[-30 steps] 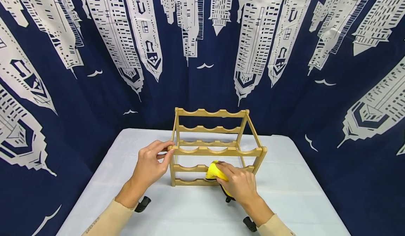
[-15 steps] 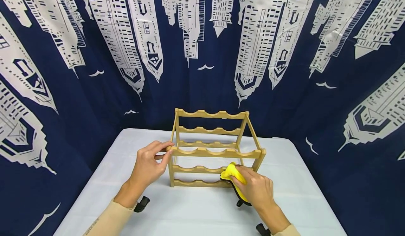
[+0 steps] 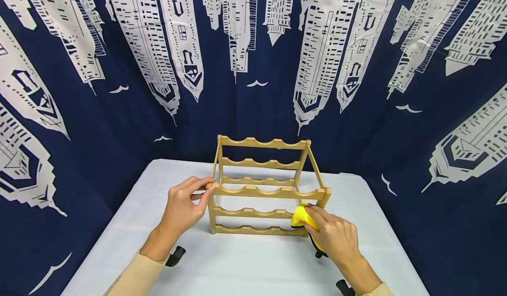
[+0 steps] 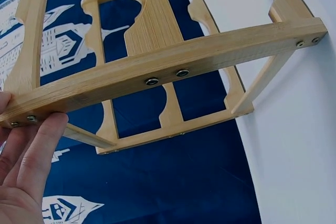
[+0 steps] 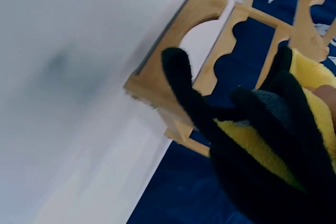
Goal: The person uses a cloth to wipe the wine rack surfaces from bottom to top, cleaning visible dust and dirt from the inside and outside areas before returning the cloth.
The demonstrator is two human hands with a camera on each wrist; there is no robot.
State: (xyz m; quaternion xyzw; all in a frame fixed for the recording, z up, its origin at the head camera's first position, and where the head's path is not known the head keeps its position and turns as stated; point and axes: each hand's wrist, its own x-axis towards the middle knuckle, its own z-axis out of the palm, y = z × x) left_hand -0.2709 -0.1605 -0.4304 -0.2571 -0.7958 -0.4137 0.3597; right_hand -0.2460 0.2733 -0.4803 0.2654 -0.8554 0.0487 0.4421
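Note:
A light wooden bottle rack (image 3: 257, 191) with scalloped rails stands on the table. My left hand (image 3: 184, 205) pinches the top of its front left post between thumb and fingers; in the left wrist view, fingertips (image 4: 47, 129) lie against the post beside its screws. My right hand (image 3: 336, 236) grips a bunched yellow cleaning cloth (image 3: 303, 216) with a black edge, at the right end of the middle front rail. In the right wrist view the cloth (image 5: 262, 148) hangs in folds and hides part of the rack (image 5: 157, 85); whether it touches the wood there I cannot tell.
The table (image 3: 237, 265) has a white cover. Behind it and at both sides hangs a dark blue curtain (image 3: 245, 111) printed with white buildings and birds. Black wrist devices (image 3: 175, 256) show at both wrists.
My right hand has moved rightward with the cloth, from the middle of the front rail to its right end. My left hand keeps its hold; the rack appears slightly further left.

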